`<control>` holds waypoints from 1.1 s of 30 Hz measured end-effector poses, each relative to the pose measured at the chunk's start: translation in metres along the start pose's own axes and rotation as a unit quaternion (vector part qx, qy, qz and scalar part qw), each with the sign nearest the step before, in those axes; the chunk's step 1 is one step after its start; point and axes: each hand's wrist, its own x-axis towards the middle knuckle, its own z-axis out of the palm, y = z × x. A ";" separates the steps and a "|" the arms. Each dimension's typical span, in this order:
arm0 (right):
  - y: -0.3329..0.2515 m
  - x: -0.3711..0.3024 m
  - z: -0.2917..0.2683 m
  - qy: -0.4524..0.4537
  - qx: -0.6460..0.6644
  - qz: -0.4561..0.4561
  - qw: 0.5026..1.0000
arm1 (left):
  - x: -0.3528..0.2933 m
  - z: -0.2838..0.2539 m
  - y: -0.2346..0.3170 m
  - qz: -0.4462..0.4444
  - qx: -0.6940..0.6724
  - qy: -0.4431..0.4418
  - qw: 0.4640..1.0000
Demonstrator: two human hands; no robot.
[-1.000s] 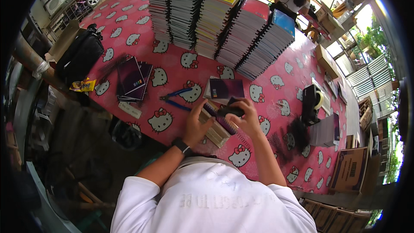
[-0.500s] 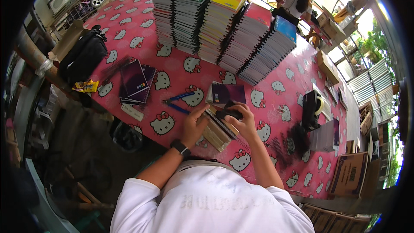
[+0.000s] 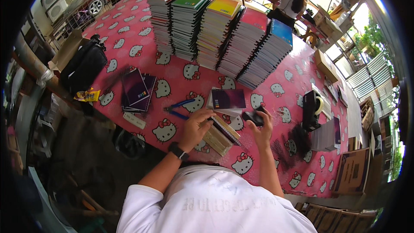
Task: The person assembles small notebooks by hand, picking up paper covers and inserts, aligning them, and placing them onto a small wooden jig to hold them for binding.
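My left hand (image 3: 196,130) rests at the upper end of a tan wooden block (image 3: 217,141), with thumb and fingers closed around something small and dark that I cannot make out. A dark spiral coil (image 3: 227,130) lies along the block's edge. To the right, my right hand (image 3: 262,130) grips a small black object (image 3: 253,118) above the table; its kind is unclear. Beyond both hands lies a purple-covered booklet (image 3: 230,99) with pale sheets partly under it. Blue-handled pliers (image 3: 177,110) lie just left of my left hand.
Tall stacks of spiral notebooks (image 3: 220,30) stand across the far side of the pink patterned table (image 3: 172,90). Purple notebooks (image 3: 138,88) lie left. At right are a tape dispenser (image 3: 311,110), loose black coils (image 3: 291,144) and a booklet stack (image 3: 324,136). A person (image 3: 290,2) is in the background.
My right hand has moved right, away from the wooden block, carrying the black object. My left hand stays by the block, its fingers drawn closer together.
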 end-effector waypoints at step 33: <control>-0.118 -0.019 -0.003 -0.091 0.138 -0.062 0.984 | 0.019 0.003 0.068 0.010 -0.032 -0.066 0.997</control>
